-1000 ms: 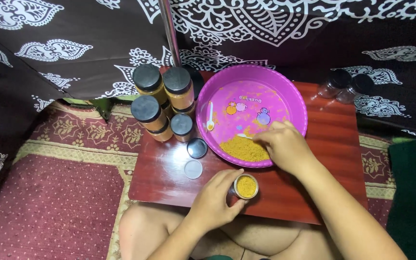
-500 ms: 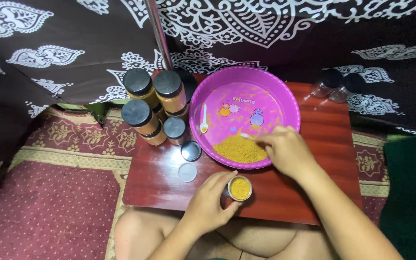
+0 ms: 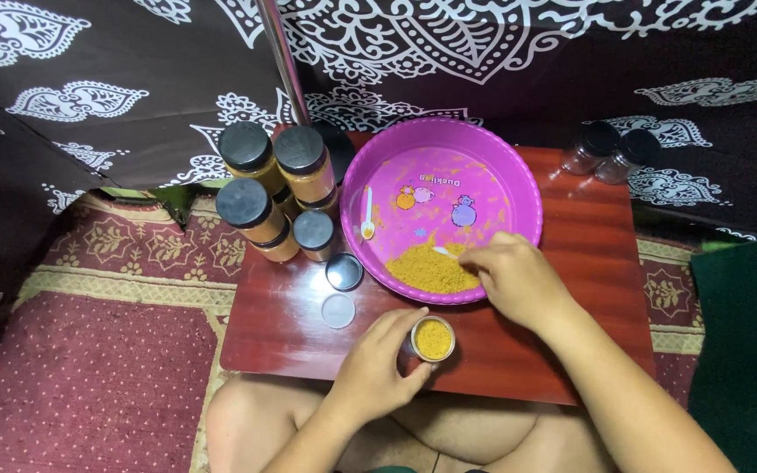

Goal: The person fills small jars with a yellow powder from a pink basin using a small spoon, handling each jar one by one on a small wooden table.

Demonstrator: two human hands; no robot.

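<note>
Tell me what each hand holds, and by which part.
Left hand grips the small open jar by its side. Right hand pinches a small spoon by its handle.

On the red-brown bench (image 3: 589, 289), the left hand (image 3: 378, 363) wraps a small open jar (image 3: 434, 339) full of yellow powder. The right hand (image 3: 514, 276) holds a small white spoon (image 3: 445, 253) at the powder heap (image 3: 431, 270) in the pink bowl (image 3: 519, 166), where a second spoon (image 3: 367, 215) lies. Black-lidded filled jars (image 3: 273, 188) stand left; two loose lids (image 3: 342, 289) lie nearby.
</note>
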